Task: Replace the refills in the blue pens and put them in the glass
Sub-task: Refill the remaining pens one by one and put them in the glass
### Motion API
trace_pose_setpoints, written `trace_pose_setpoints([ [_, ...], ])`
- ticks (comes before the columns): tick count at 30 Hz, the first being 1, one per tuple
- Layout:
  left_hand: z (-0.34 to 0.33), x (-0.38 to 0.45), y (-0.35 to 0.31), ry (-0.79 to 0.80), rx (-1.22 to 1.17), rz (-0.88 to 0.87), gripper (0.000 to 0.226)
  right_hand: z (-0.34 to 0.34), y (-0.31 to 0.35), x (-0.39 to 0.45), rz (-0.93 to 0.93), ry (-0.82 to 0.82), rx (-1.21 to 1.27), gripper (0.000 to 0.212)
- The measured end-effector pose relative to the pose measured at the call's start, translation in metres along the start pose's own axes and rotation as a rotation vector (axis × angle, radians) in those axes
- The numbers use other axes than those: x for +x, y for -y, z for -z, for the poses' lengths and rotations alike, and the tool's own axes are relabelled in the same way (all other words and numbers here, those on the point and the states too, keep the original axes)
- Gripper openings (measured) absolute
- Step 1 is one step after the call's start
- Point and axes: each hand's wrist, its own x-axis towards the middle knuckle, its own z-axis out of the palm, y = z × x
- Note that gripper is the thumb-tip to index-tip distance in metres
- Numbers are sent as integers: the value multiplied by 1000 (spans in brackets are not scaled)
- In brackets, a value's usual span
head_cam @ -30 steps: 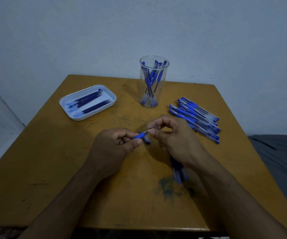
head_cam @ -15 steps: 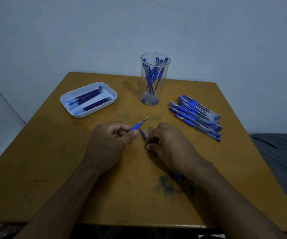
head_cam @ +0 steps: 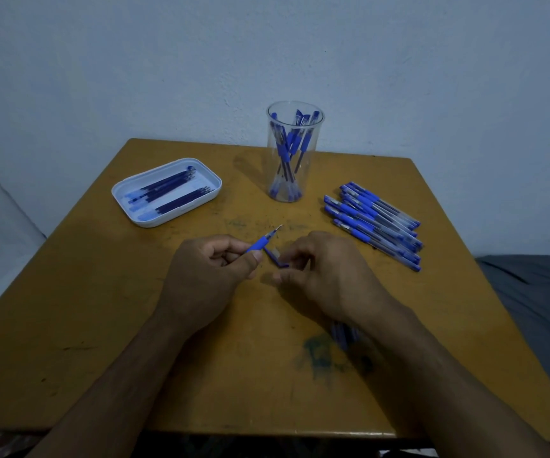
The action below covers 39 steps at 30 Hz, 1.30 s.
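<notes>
My left hand (head_cam: 207, 276) grips a blue pen (head_cam: 262, 242) by its grip, metal tip pointing up and to the right. Just right of it a blue pen cap (head_cam: 275, 257) lies low over the table. My right hand (head_cam: 329, 276) has its fingers curled at the cap's near end, thumb and forefinger pinching it. A tall clear glass (head_cam: 313, 180) stands at the back centre with several blue pens upright in it. A heap of several blue pens (head_cam: 372, 223) lies on the right.
A white tray (head_cam: 125, 193) with several dark refills sits at the back left of the wooden table (head_cam: 102, 325). A few more blue pens (head_cam: 343, 335) lie partly hidden under my right forearm. Dark fabric (head_cam: 538, 292) lies beyond the right table edge.
My right hand let go of the pen's tip and dropped to the cap on the table. My left hand stayed put, still holding the pen.
</notes>
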Motion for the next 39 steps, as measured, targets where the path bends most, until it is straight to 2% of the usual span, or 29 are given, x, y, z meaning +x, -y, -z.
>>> trace_pose_setpoints([
  [2, 1, -1, 0, 11, -31, 3, 4, 3, 0, -2, -46, -108, 312, 16],
  [5, 0, -3, -2, 42, -59, -2, 5, 4, 3, -4, -118, -91, 723, 16],
  [13, -3, -4, -2, 60, -61, -44, 9, -2, 7, -3, -116, -181, 952, 15],
  [18, -4, -3, 0, 66, -34, -40, 9, -2, 11, -3, -123, -298, 1015, 19],
  [21, -2, -2, 2, 79, 8, -32, 10, 6, 12, -1, -155, -466, 1156, 18],
  [24, 0, 0, 4, 76, 56, -25, 9, 19, 3, 1, -204, -668, 1216, 8],
  [26, 2, 1, 5, 63, 61, -11, 8, 25, -7, 1, -258, -662, 1154, 12],
  [30, 1, 1, 5, 70, 79, -18, 7, 30, -25, -6, -368, -445, 767, 14],
  [35, -1, 1, 6, 74, 91, -21, 8, 37, -37, -20, -411, -322, 307, 16],
  [39, -2, 2, 7, 79, 95, -23, 8, 30, -33, -25, -457, -253, 149, 21],
])
